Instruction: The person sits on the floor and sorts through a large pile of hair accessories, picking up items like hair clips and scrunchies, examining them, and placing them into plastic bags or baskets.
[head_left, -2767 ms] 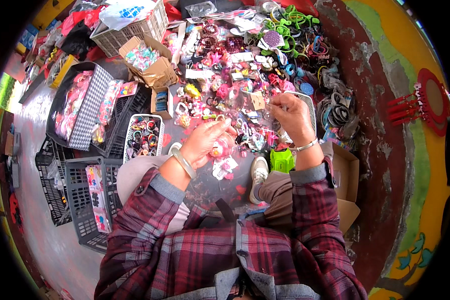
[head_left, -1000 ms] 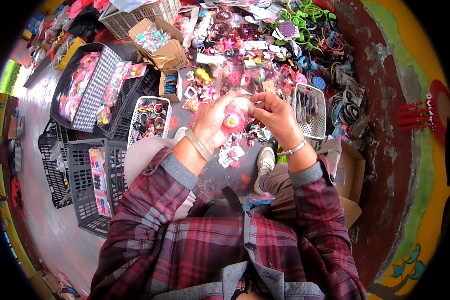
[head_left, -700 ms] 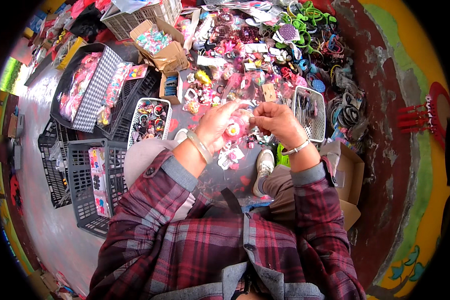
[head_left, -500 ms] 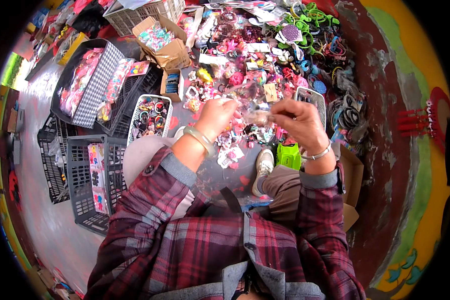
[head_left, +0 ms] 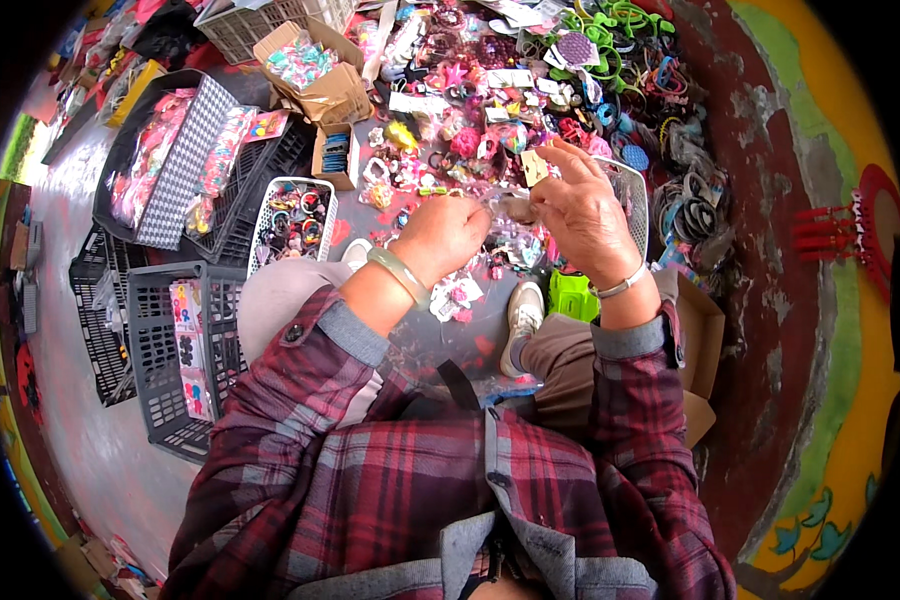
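My left hand (head_left: 438, 238), with a pale green bangle at the wrist, is closed in a fist-like grip beside a crumpled clear plastic bag (head_left: 511, 208). The bag stretches between my two hands over the pile, and what it contains is too blurred to name. My right hand (head_left: 585, 212), wearing a silver bracelet, pinches the other side between thumb and forefinger, its remaining fingers raised. Beneath and beyond my hands spreads a heap of hair accessories (head_left: 465, 143), mostly pink, some on cards or in bags.
A white basket of hair ties (head_left: 292, 222) stands left of my knee; another white basket (head_left: 630, 200) is by my right hand. Grey crates (head_left: 185, 350), a cardboard box (head_left: 335, 95) and a bright green plastic item (head_left: 573, 297) surround me. Green headbands (head_left: 620, 30) lie far right.
My right hand has turned, its fingers lifting higher. The left fist has moved slightly right and down, and less of the clear bag shows between the hands. The view has shifted a little.
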Motion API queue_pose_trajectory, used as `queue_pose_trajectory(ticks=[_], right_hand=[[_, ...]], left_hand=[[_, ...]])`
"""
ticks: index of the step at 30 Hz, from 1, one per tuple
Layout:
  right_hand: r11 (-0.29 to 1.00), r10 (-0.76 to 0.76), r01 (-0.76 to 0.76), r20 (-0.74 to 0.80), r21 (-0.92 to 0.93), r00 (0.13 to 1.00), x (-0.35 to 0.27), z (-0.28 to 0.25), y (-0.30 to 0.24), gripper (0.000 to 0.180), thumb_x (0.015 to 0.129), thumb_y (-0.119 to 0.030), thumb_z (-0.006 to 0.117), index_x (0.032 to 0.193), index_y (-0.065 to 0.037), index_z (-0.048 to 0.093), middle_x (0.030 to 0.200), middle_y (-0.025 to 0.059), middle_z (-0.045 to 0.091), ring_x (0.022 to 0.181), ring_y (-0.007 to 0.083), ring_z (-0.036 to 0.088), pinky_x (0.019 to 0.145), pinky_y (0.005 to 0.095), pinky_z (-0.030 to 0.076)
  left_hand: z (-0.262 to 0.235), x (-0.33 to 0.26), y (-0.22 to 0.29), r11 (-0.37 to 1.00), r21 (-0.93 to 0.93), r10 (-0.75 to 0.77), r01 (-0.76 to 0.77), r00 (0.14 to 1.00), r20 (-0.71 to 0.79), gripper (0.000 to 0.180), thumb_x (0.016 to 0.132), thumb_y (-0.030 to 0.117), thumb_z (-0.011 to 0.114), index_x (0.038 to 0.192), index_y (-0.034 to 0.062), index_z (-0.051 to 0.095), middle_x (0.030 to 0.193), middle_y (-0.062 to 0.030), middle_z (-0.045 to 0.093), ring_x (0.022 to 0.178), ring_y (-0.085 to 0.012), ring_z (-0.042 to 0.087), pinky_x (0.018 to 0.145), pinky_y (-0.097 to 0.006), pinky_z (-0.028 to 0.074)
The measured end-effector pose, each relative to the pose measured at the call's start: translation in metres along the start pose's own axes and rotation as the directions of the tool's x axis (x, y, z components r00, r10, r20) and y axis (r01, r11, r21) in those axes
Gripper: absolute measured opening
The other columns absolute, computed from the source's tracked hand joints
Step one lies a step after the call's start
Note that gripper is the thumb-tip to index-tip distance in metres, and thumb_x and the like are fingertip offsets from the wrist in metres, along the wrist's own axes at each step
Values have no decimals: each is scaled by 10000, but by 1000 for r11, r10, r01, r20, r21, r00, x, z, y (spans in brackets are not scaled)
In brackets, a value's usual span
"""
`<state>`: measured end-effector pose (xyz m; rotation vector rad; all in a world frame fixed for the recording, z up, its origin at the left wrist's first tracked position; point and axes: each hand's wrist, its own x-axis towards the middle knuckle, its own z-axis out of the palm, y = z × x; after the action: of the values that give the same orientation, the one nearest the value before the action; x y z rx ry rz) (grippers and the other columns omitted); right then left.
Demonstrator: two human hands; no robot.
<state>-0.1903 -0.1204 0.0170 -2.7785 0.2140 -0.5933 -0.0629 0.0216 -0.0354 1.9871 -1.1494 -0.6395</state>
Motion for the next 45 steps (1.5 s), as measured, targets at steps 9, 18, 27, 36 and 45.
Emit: queue_pose_trajectory(ticks=[9,18,27,36,45], right_hand=[[979,-57,81,128,-187,990,0,9,-16,89,700,-170,614,704,-82,633,1185,105,520,1189,290,413,867,461,384],[979,-53,94,219,-183,974,-7,15,-15,145,700,-150,599,808,-78,663,1179,138,519,1195,288,401,912,451,353],[997,-12,27,188,-76,982,-7,23,-11,155,711,-153,592,836,-99,666,1199,148,503,1179,295,418,923,485,356],[998,-27,32,91,-56,995,-10,21,6,202,712,-62,560,899,-79,634,1168,143,522,1105,320,481,884,427,414],[215,335,-426,343,879,878,-3,-5,24,656,751,-227,686,1282,3,377,1258,156,452,1168,249,431,977,358,332]], left_hand=[[12,-3,-5,997,-12,73,-73,997,10,308,865,273,409,818,44,610,717,-225,580,696,-413,561,613,-494,435],[13,-8,1,984,44,175,-174,984,-18,267,867,243,399,869,52,586,705,-214,583,690,-399,566,612,-489,443],[16,-5,-6,975,-169,154,-145,987,38,280,869,245,409,834,39,595,750,-200,600,723,-382,576,635,-460,451],[10,1,-11,975,-219,56,-34,994,95,321,874,260,403,944,25,610,806,-194,611,761,-360,585,674,-408,461],[-42,4,6,18,-829,72,559,826,559,407,936,281,352,1222,9,448,660,-82,588,493,-186,568,489,-258,471]])
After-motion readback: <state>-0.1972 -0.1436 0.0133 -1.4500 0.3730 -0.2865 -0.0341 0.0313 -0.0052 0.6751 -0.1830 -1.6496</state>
